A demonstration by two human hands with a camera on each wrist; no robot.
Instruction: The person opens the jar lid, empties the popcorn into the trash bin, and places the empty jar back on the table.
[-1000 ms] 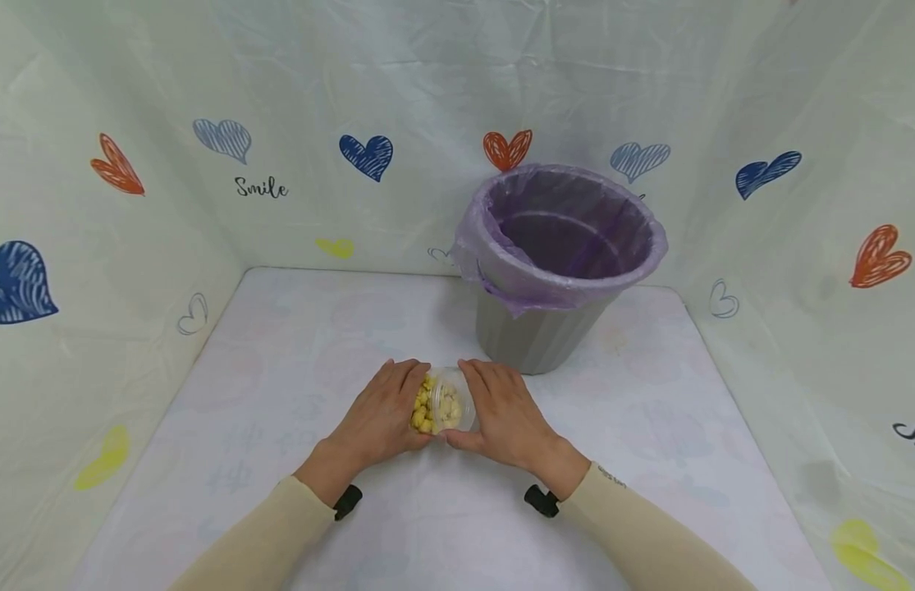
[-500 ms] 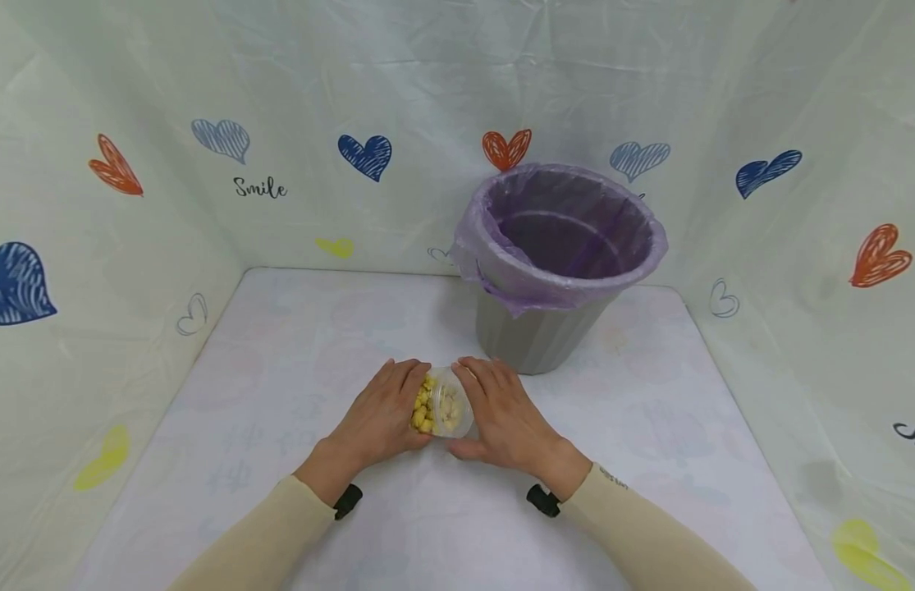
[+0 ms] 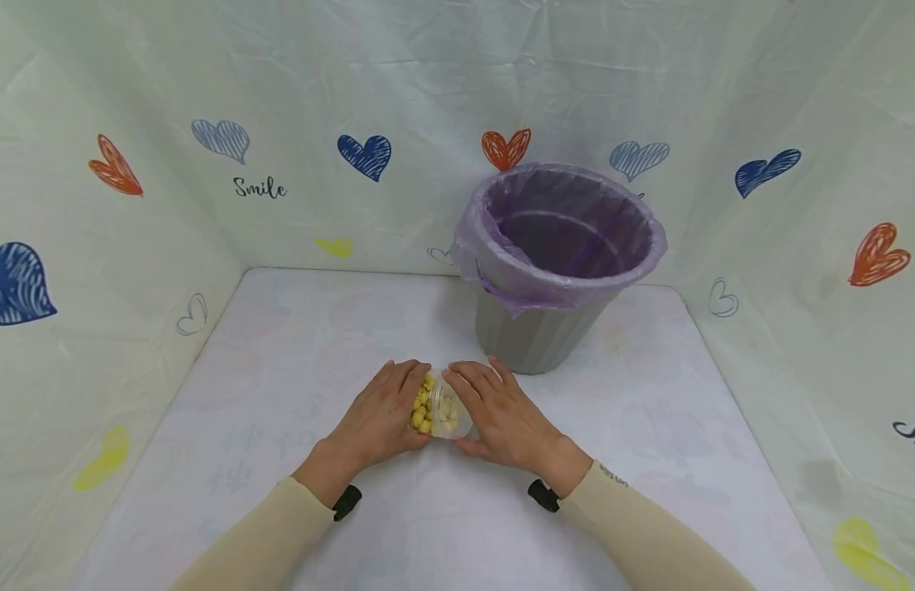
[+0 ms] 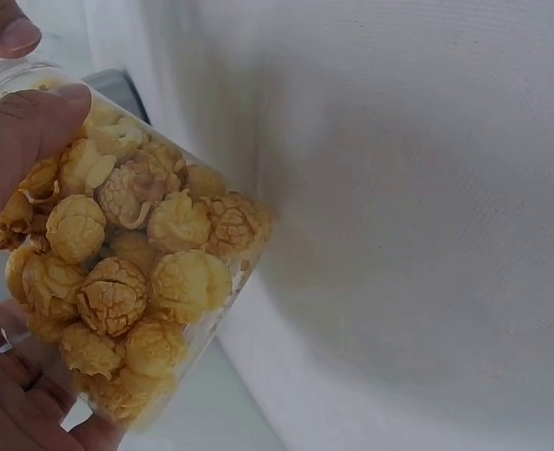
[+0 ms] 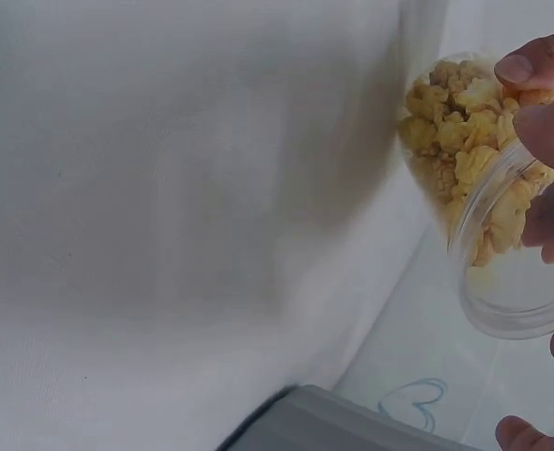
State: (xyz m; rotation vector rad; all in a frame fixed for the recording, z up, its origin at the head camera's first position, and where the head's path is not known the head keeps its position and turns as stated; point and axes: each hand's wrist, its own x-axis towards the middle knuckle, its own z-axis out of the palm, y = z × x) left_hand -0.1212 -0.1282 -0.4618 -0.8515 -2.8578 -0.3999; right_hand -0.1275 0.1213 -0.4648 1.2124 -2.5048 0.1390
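Popcorn jar: lay tipped on its side in the lower middle of the head view, with its clear lid toward the right. Was see-through and packed with round yellow popcorn. Was hard to tell: resting on the desk or held just above. In the left wrist view, filled the left side on a slant, with the lid end at the upper left.

Left hand: gripped the jar from the left, with fingers at the far side and thumb at the near side. Right hand: held the lid from the right, with bent fingers and thumb round its edge. In the right wrist view, showed only in part, along the right edge. Both arms: wore long tan sleeves.

Gray bin: stood on the desk, right of the middle of the head view, just above the right hand. Had a purple bag inside, folded down over the rim. Wall sheet: hung across the top and down both sides, with red, blue and yellow hearts.
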